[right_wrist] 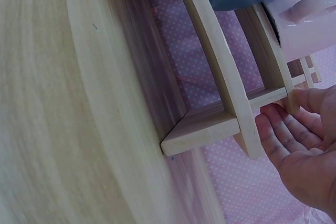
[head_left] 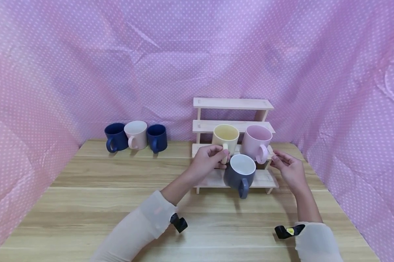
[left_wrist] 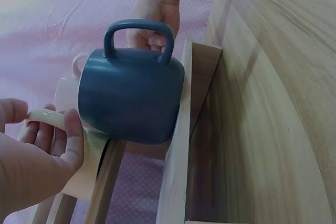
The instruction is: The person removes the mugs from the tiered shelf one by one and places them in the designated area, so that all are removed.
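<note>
My left hand (head_left: 207, 160) holds the handle of a pale yellow mug (head_left: 225, 134), thumb and fingers around it in the left wrist view. That mug stands on the second tier from the bottom of a wooden step shelf (head_left: 233, 103). Beside it on the same tier is a pink mug (head_left: 249, 142), handle toward me. Lower down, a dark grey-blue mug (left_wrist: 134, 95) with a white inside sits on the bottom tier. At the shelf's right end, my right hand (right_wrist: 310, 145) pinches the end of the second tier's board, thumb on top and fingers underneath.
Along the back left of the wooden table (head_left: 118, 203) stand two dark blue mugs (head_left: 119, 138) with a white-pink mug (head_left: 138, 140) between them. A pink dotted cloth (head_left: 151, 72) hangs behind and at both sides.
</note>
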